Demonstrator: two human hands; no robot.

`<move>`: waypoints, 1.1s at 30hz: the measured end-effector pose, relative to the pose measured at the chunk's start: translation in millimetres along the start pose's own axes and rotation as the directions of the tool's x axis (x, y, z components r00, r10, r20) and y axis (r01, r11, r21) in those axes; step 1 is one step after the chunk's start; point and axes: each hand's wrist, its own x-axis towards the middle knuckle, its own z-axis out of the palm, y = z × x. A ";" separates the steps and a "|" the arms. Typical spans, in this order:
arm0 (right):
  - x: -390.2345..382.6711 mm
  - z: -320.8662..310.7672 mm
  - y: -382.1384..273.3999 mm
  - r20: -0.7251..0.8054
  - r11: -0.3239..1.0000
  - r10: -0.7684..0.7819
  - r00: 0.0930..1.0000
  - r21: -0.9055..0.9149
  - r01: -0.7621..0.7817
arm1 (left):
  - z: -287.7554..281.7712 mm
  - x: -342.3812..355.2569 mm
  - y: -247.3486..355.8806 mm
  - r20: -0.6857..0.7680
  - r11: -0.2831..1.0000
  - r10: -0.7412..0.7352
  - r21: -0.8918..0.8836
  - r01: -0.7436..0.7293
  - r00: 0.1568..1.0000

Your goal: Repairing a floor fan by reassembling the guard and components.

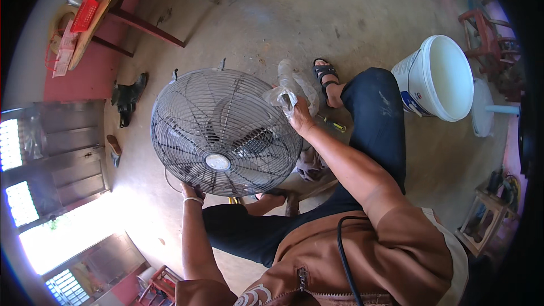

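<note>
A round wire-caged fan (218,161) with a pale centre cap stands between my legs, its dark blades partly showing through the guard. My left hand (192,191) has its fingers closed on the lower left rim of the cage. At the cage's upper right edge, my right hand (302,118) grips a crumpled clear plastic bag (281,98). The bag bunches above my fingers and lies against the guard's edge. A yellow-green handled tool (339,127) lies on the floor near my right wrist. Behind the cage, the fan's lower parts are mostly hidden.
At right, a white bucket (447,79) lies tipped beside a round white lid (481,107). A table (107,5) with a red basket (85,14) stands at the far left. Dark boots (129,97) lie left of the fan. A small wooden stand (481,221) sits at lower right.
</note>
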 end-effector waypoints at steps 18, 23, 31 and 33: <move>11.0 18.6 -1.3 -0.054 0.966 -0.026 0.998 -0.259 0.011 | 55.3 -204.4 -27.4 0.511 0.963 0.252 -0.051 -0.264 0.822; 7.7 30.8 -24.9 0.046 0.960 -0.140 0.989 -0.236 0.147 | 54.0 -192.8 -59.9 0.695 0.682 0.135 -0.583 0.442 0.706; -4.6 76.0 -28.7 0.109 0.861 -0.080 0.991 -0.493 0.124 | 97.5 -228.4 -125.5 0.286 0.208 0.887 0.455 -0.866 0.363; -12.4 92.9 -22.7 0.145 0.821 -0.082 0.986 -0.552 0.149 | 111.7 -246.9 -112.3 0.288 0.244 0.846 0.540 -0.806 0.448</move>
